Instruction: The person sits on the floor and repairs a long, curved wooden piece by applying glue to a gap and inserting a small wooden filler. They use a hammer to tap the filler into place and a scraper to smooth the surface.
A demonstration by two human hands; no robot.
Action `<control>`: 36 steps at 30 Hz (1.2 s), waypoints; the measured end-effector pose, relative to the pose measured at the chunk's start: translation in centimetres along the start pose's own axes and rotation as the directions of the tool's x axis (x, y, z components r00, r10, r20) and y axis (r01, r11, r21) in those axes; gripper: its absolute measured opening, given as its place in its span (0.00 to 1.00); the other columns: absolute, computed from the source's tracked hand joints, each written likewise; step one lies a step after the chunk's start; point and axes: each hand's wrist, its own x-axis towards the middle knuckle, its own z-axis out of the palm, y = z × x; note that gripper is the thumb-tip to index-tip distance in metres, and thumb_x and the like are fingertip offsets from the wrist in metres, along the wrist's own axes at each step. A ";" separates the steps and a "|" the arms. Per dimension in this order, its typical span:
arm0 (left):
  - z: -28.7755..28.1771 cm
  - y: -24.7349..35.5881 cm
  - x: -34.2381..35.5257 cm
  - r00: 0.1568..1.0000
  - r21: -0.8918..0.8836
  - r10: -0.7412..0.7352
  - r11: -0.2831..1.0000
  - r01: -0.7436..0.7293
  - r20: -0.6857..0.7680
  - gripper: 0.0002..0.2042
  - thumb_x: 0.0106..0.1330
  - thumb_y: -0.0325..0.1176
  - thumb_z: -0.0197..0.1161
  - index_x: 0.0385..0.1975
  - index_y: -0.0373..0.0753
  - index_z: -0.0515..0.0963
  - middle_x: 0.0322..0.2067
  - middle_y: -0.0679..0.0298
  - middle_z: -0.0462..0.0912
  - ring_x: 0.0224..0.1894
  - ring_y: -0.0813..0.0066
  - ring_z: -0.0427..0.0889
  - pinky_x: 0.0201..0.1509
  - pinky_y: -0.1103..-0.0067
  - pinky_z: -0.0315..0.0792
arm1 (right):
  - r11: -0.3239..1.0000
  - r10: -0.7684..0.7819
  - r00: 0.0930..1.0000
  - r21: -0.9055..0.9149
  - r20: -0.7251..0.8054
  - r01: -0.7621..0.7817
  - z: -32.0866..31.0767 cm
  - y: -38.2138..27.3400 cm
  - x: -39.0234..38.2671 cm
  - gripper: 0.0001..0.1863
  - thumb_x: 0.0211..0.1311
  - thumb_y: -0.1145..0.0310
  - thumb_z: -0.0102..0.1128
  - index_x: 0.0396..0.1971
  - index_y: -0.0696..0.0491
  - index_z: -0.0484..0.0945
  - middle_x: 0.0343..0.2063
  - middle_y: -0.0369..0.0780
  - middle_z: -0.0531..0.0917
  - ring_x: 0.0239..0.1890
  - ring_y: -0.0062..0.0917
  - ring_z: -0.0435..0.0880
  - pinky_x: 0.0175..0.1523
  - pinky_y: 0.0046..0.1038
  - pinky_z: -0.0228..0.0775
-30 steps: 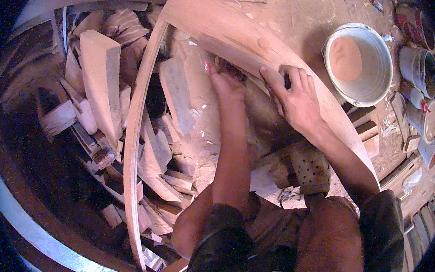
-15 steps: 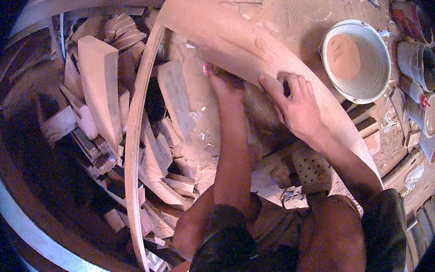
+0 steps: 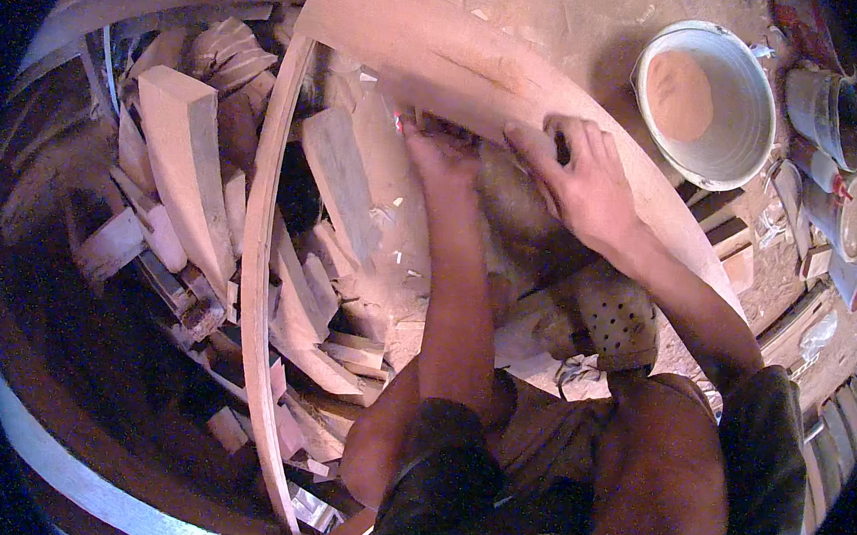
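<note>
A wide, curved wooden board [image 3: 461,54] arches across the view in front of me, from upper left to the right. Below its near edge is my left hand [image 3: 442,156], fingers curled round something I cannot make out. A small red bit shows beside these fingers, and the board's shadow hides the rest. My right hand [image 3: 591,184] grips the same board at its near edge, thumb to the left and fingers bent over the surface. A dark gap shows between thumb and forefinger. From the board's left end a thin curved wooden strip [image 3: 260,257] runs down towards me.
Wooden offcuts [image 3: 185,155] lie heaped left of the strip. A metal bucket [image 3: 760,111] with tan powder stands at the upper right, near several smaller containers [image 3: 825,115]. A perforated clog [image 3: 621,323] is on my foot below the board. A large curved rim [image 3: 73,462] borders the lower left.
The board and strip sit slightly further up and left in view, as the whole scene has shifted a little. Both hands keep nearly the same places and grips.
</note>
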 end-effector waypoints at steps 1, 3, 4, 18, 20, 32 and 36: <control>-0.2 0.1 0.3 0.999 -0.009 -0.030 1.000 0.030 -0.042 0.20 0.69 0.51 0.43 0.50 0.45 0.74 0.44 0.59 0.80 0.48 0.57 0.78 0.57 0.57 0.71 | 1.000 0.018 1.000 0.002 -0.006 -0.018 0.0 0.1 0.5 0.31 0.56 0.73 0.55 0.62 0.40 0.69 0.47 0.46 0.72 0.48 0.39 0.72 0.53 0.36 0.65; -0.8 0.3 0.7 0.994 -0.019 -0.068 0.998 0.067 -0.089 0.19 0.69 0.49 0.43 0.47 0.45 0.74 0.40 0.60 0.81 0.44 0.58 0.80 0.54 0.57 0.73 | 0.999 0.042 0.999 0.010 -0.008 -0.042 0.1 -0.2 0.9 0.31 0.56 0.73 0.54 0.63 0.39 0.69 0.48 0.46 0.72 0.49 0.39 0.72 0.54 0.36 0.65; -0.8 0.3 0.6 0.993 -0.020 -0.077 0.997 0.076 -0.093 0.19 0.70 0.49 0.43 0.47 0.45 0.74 0.40 0.60 0.81 0.44 0.58 0.80 0.54 0.57 0.73 | 0.999 0.047 0.999 0.014 -0.003 -0.047 0.2 -0.4 0.9 0.31 0.56 0.73 0.54 0.63 0.39 0.69 0.48 0.46 0.72 0.49 0.40 0.72 0.54 0.37 0.65; -1.7 0.1 1.3 0.994 0.019 -0.107 0.994 0.107 0.018 0.31 0.69 0.61 0.40 0.60 0.43 0.68 0.58 0.57 0.72 0.59 0.55 0.71 0.64 0.58 0.65 | 0.999 0.045 0.999 0.022 0.013 -0.045 0.3 -0.5 0.7 0.32 0.57 0.73 0.53 0.64 0.40 0.67 0.47 0.46 0.72 0.49 0.39 0.72 0.54 0.36 0.65; -1.2 0.1 1.0 0.997 -0.002 0.017 1.000 -0.017 0.079 0.28 0.71 0.53 0.38 0.59 0.38 0.68 0.54 0.53 0.75 0.56 0.49 0.73 0.63 0.56 0.66 | 1.000 -0.006 1.000 0.011 0.027 0.006 0.5 -0.7 0.1 0.32 0.57 0.73 0.53 0.64 0.40 0.67 0.47 0.46 0.72 0.48 0.40 0.72 0.54 0.36 0.65; -0.1 -0.2 -0.1 0.997 0.045 -0.062 0.997 0.064 -0.051 0.24 0.68 0.53 0.45 0.53 0.42 0.73 0.52 0.57 0.77 0.55 0.52 0.74 0.63 0.57 0.67 | 0.999 0.031 0.998 0.033 -0.057 -0.029 -0.3 0.7 -1.7 0.31 0.55 0.72 0.61 0.61 0.40 0.70 0.43 0.45 0.73 0.42 0.40 0.73 0.47 0.38 0.68; -1.9 0.8 1.2 0.996 0.040 -0.039 0.998 0.043 -0.077 0.25 0.67 0.57 0.44 0.54 0.45 0.72 0.54 0.60 0.75 0.56 0.54 0.72 0.63 0.57 0.66 | 0.996 0.056 0.996 0.080 -0.065 -0.051 -1.1 0.0 -1.6 0.28 0.55 0.72 0.63 0.59 0.41 0.72 0.42 0.45 0.73 0.41 0.38 0.73 0.46 0.38 0.68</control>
